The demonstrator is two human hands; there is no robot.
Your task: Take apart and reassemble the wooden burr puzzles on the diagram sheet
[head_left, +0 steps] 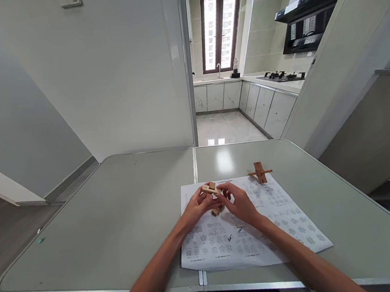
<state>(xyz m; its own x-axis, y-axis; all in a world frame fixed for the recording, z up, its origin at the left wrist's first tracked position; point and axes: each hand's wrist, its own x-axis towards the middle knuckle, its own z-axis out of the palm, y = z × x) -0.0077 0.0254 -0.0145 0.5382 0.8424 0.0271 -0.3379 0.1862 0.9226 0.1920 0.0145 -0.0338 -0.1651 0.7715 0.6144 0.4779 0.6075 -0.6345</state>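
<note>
Between my hands, just above the paper, is a small group of interlocking wooden puzzle pieces (211, 189), pale and brown. My left hand (201, 203) closes on it from the left, fingers curled beneath. From the right, my right hand (237, 202) pinches its other end with thumb and fingertips. Below my fingers a brown wooden piece (215, 212) shows; whether it lies on the paper or joins the held group I cannot tell. Under both hands spreads a large instruction sheet (223, 250) printed with rows of small diagrams.
A crossed pair of reddish-brown wooden pieces (260, 172) rests at the sheet's upper right corner. The grey folding table (102, 230) has a metal seam down its middle. A small green bit (41, 240) lies near its left edge. Beyond are a wall and a kitchen doorway.
</note>
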